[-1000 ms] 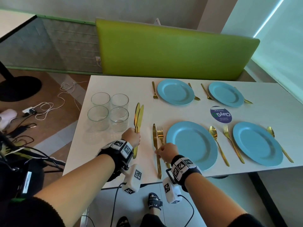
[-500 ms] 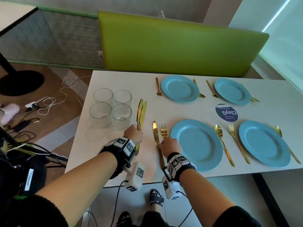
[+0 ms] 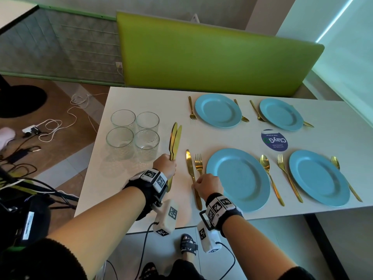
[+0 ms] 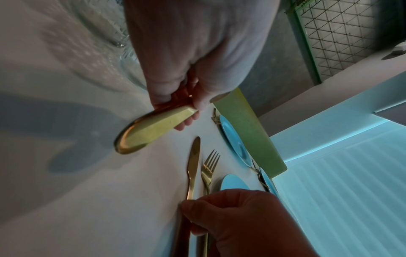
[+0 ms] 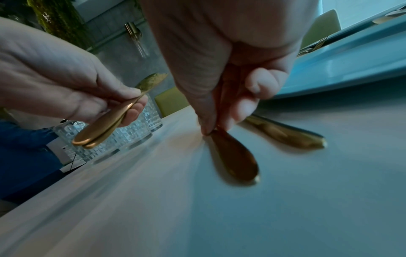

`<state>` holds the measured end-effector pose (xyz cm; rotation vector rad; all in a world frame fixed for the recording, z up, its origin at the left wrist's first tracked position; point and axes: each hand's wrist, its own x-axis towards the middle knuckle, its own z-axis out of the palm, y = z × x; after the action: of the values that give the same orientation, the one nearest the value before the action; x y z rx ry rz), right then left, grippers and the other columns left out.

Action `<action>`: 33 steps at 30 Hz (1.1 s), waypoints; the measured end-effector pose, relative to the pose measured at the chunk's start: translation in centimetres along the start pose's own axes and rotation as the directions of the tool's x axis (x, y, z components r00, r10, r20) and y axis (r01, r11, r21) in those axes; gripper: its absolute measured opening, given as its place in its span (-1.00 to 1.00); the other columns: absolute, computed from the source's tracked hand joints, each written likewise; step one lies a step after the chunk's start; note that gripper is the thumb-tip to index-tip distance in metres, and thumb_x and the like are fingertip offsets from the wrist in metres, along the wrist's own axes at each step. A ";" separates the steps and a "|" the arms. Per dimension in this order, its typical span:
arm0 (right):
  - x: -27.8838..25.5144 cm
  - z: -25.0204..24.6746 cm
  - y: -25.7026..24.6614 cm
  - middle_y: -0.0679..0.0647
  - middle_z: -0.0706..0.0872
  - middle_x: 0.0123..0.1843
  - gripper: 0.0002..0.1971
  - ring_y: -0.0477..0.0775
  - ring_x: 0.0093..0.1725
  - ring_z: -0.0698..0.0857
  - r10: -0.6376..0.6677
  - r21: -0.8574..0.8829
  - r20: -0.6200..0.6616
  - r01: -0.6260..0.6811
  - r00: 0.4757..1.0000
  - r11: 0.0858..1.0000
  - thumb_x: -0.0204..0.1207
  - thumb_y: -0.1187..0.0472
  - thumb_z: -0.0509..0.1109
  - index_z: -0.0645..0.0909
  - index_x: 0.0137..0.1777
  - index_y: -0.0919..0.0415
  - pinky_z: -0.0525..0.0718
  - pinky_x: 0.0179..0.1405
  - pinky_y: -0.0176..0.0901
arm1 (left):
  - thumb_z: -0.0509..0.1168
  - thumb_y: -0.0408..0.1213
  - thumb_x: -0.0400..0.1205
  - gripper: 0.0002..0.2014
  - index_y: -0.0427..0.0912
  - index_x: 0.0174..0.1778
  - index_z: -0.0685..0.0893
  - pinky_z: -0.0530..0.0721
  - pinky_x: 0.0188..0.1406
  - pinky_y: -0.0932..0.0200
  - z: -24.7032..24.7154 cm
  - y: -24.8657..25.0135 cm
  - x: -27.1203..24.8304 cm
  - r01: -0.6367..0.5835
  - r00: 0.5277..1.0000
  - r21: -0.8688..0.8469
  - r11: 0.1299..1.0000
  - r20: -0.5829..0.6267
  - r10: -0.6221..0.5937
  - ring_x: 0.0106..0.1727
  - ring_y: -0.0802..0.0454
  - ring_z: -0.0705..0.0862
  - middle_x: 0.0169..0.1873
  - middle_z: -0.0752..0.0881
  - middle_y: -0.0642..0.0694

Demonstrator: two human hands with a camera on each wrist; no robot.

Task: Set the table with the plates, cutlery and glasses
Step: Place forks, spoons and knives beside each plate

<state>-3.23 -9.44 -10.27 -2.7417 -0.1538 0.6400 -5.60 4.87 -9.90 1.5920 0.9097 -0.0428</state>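
Note:
My left hand (image 3: pixel 168 161) grips a bundle of gold knives (image 3: pixel 175 140) by their handles, blades pointing away, just above the white table (image 3: pixel 222 136). In the left wrist view these held knives (image 4: pixel 151 128) stick out below the left hand (image 4: pixel 193 69). My right hand (image 3: pixel 196 184) pinches the handle of a gold knife (image 3: pixel 190 166) that lies on the table beside a fork (image 3: pixel 198 163), left of the near-left blue plate (image 3: pixel 238 178). In the right wrist view the fingertips (image 5: pixel 208 128) touch that knife's handle (image 5: pixel 235 156).
Several clear glasses (image 3: pixel 133 134) stand grouped at the table's left. Three more blue plates (image 3: pixel 319 177) (image 3: pixel 218 110) (image 3: pixel 281 114) lie with gold forks and spoons beside them. A round blue sticker (image 3: pixel 274 140) sits mid-table. A green bench back (image 3: pixel 212 55) stands behind.
The head view has shifted a little. Both hands stay where they were: the left keeps its knives, the right stays at the lying knife's handle.

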 end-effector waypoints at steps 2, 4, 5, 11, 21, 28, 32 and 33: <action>0.2 -0.1 0.1 0.15 0.77 0.06 -0.79 0.19 0.07 0.74 0.006 -0.004 -0.002 -0.006 1.000 1.000 0.51 0.12 0.39 0.75 0.04 0.19 0.73 0.04 -0.06 | 0.11 -0.39 0.69 -0.82 -0.36 0.10 0.55 0.70 -0.04 -0.04 0.0 -0.2 0.1 -0.001 1.000 0.017 1.000 -0.001 0.001 -0.20 -0.13 0.60 -0.14 0.62 -0.24; 0.3 -0.1 0.2 0.16 0.77 0.07 -0.78 0.19 0.07 0.74 0.013 0.000 -0.005 -0.013 1.000 1.000 0.50 0.13 0.40 0.75 0.05 0.21 0.73 0.06 -0.04 | 0.11 -0.40 0.69 -0.86 -0.34 0.04 0.55 0.69 -0.02 -0.04 0.0 -0.3 0.2 -0.003 1.000 0.019 1.000 -0.010 0.004 -0.20 -0.13 0.60 -0.14 0.62 -0.24; 0.4 -0.2 0.3 0.15 0.77 0.07 -0.78 0.19 0.07 0.74 0.018 0.001 -0.006 -0.018 1.000 1.000 0.50 0.13 0.40 0.74 0.05 0.21 0.73 0.06 -0.04 | 0.11 -0.40 0.69 -0.85 -0.35 0.06 0.55 0.69 -0.02 -0.03 -0.1 -0.4 0.3 -0.007 1.000 0.015 1.000 -0.013 0.007 -0.19 -0.13 0.60 -0.14 0.62 -0.24; 0.4 -0.2 0.4 0.14 0.78 0.03 -0.80 0.18 0.03 0.75 0.030 0.009 -0.012 -0.030 0.999 1.000 0.48 0.12 0.41 0.75 0.01 0.18 0.75 0.04 -0.01 | 0.11 -0.39 0.70 -0.82 -0.37 0.11 0.56 0.70 0.03 -0.06 -0.4 -0.3 0.5 -0.010 1.000 0.017 1.000 -0.014 0.011 -0.18 -0.14 0.60 -0.13 0.62 -0.23; 0.3 -0.2 0.8 0.13 0.77 0.04 -0.79 0.17 0.04 0.74 0.033 0.017 -0.005 -0.033 0.999 0.999 0.48 0.10 0.42 0.74 0.03 0.17 0.74 0.06 -0.02 | 0.15 -0.37 0.66 -0.90 -0.29 -0.11 0.54 0.72 0.10 -0.23 -0.3 -0.3 -0.1 0.006 1.000 0.052 0.999 -0.011 -0.005 -0.15 -0.18 0.65 -0.11 0.66 -0.31; 0.3 -0.3 0.9 0.13 0.78 0.01 -0.80 0.16 0.00 0.75 0.016 0.023 -0.011 -0.016 1.000 1.000 0.49 0.08 0.43 0.76 0.00 0.17 0.75 0.00 -0.06 | 0.15 -0.36 0.66 -0.81 -0.20 -0.29 0.51 0.71 0.11 -0.25 -0.4 -0.3 -0.4 0.011 1.000 0.058 0.998 0.000 -0.011 -0.15 -0.19 0.66 -0.13 0.66 -0.30; 0.2 -0.9 1.0 0.11 0.77 -0.03 -0.82 0.15 -0.01 0.74 0.012 0.056 -0.016 -0.011 1.000 0.998 0.49 0.07 0.40 0.75 -0.05 0.14 0.71 -0.04 -0.10 | 0.17 -0.35 0.66 -0.91 -0.28 -0.07 0.54 0.72 0.13 -0.21 -0.4 -0.1 -0.9 0.026 1.000 0.047 0.999 -0.008 -0.026 -0.02 -0.28 0.71 -0.02 0.69 -0.36; 0.3 -1.3 1.0 0.11 0.77 -0.06 -0.84 0.15 -0.02 0.74 0.011 0.069 -0.019 -0.009 1.000 0.998 0.50 0.07 0.39 0.73 -0.10 0.13 0.70 -0.04 -0.10 | 0.16 -0.35 0.66 -0.92 -0.28 -0.06 0.54 0.73 0.12 -0.18 -0.3 0.1 -1.2 0.024 1.000 0.048 0.999 -0.011 -0.024 -0.03 -0.27 0.71 -0.02 0.69 -0.34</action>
<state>-2.36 -10.69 -9.66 -2.6833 -0.1116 0.6101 -6.50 4.49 -9.09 1.6274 0.9422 -0.0736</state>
